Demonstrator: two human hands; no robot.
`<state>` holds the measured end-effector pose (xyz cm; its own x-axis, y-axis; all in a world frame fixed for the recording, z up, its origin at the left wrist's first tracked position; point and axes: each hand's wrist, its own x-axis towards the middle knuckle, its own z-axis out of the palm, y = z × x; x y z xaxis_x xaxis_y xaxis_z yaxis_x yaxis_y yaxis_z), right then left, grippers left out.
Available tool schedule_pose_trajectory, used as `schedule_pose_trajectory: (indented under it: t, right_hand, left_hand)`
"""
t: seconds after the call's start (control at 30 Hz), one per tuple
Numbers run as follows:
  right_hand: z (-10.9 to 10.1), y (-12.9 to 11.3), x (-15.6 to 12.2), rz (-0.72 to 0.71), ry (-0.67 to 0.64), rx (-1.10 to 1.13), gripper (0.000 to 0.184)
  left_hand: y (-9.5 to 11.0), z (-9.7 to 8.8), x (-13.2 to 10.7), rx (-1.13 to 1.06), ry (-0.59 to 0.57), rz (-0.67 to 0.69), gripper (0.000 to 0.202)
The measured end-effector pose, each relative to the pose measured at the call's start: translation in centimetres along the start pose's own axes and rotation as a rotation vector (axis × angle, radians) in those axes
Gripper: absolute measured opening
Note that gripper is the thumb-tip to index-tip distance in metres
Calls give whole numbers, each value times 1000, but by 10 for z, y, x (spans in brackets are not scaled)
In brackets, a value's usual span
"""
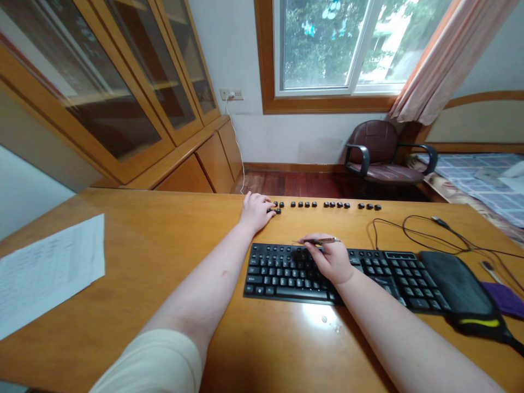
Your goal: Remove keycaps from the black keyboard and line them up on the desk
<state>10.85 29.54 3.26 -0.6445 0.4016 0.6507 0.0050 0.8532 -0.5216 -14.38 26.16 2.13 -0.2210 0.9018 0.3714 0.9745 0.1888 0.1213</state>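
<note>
A black keyboard (295, 292) lies on the wooden desk, its top row partly bare of caps. Beyond it, several loose black keycaps (307, 204) stand in a line along the far edge. My left hand (254, 212) rests at the left end of that line, thumb and fingers closed around a keycap (270, 210). Over the keyboard's upper middle, my right hand (332, 259) grips a slim pointed metal tool, which looks like tweezers (325, 240), its tip pointing left. The palm and fingers of this hand hide some keys.
A dark padded pouch (456, 284) adjoins the keyboard's right end, near a purple cloth (505, 299). Black cables (413, 230) loop across the desk's far right. Printed paper (53, 273) lies at left. A chair (376, 150) stands beyond the desk, beneath the window.
</note>
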Motion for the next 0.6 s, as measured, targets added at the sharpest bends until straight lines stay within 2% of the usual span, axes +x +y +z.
schedule_pose_trajectory:
  t: [0.6]
  right_hand:
    - [0,0,1,-5,-2,-8,19]
  left_hand:
    - [-2,9,3,-50,-31,-27,17]
